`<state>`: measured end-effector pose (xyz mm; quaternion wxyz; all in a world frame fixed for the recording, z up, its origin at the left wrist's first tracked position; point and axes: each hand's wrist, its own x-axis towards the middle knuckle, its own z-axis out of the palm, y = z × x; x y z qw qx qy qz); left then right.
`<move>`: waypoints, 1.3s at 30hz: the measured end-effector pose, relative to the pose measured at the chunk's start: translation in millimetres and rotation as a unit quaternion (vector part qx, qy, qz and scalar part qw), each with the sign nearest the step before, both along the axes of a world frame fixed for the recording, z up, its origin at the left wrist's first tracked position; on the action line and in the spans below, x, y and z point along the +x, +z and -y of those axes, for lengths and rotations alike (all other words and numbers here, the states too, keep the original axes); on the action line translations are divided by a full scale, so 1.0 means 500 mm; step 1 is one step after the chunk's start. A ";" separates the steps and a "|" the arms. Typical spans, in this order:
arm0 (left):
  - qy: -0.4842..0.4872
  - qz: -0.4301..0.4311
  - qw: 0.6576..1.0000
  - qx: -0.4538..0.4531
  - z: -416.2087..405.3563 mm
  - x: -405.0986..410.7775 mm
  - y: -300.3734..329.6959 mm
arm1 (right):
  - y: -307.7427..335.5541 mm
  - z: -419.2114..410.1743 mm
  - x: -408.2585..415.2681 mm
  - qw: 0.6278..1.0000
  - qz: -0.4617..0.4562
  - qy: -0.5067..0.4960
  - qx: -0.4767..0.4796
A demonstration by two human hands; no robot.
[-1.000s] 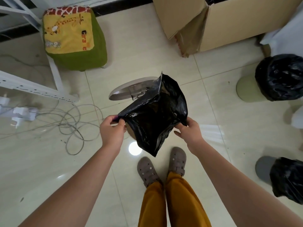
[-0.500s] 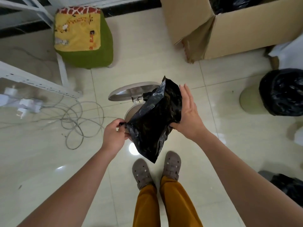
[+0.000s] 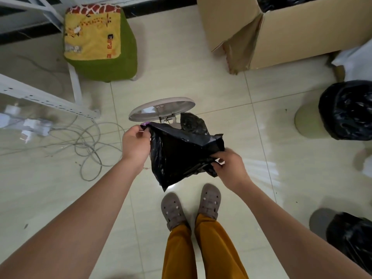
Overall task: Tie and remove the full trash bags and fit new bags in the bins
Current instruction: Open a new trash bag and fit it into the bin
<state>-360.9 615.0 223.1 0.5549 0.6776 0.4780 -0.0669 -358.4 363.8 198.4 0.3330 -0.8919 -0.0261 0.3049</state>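
Above the open pedal bin [image 3: 162, 109], seen from the head camera, the right hand [image 3: 229, 168], flat against the new black bag [image 3: 181, 154] half a second ago, now pinches its near edge, fingers curled. The left hand [image 3: 135, 143] keeps its pinch on the far-left edge. Stretched between both hands, the bag's mouth looks to be spreading, so fitting it over the rim probably comes next.

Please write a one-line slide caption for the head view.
Both hands hold a black bag open above a bin with raised lid.
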 end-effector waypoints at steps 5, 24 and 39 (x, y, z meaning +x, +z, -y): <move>-0.018 0.002 1.000 0.001 0.015 0.016 0.008 | 0.017 0.015 0.010 0.988 0.135 0.057 -0.053; -0.134 -0.216 0.959 -0.127 0.036 -0.054 -0.004 | -0.025 -0.005 0.027 0.954 -0.099 -0.249 0.136; 0.071 -0.132 0.954 -0.261 -0.007 -0.084 -0.011 | -0.026 -0.065 0.025 0.861 -0.318 -0.310 0.248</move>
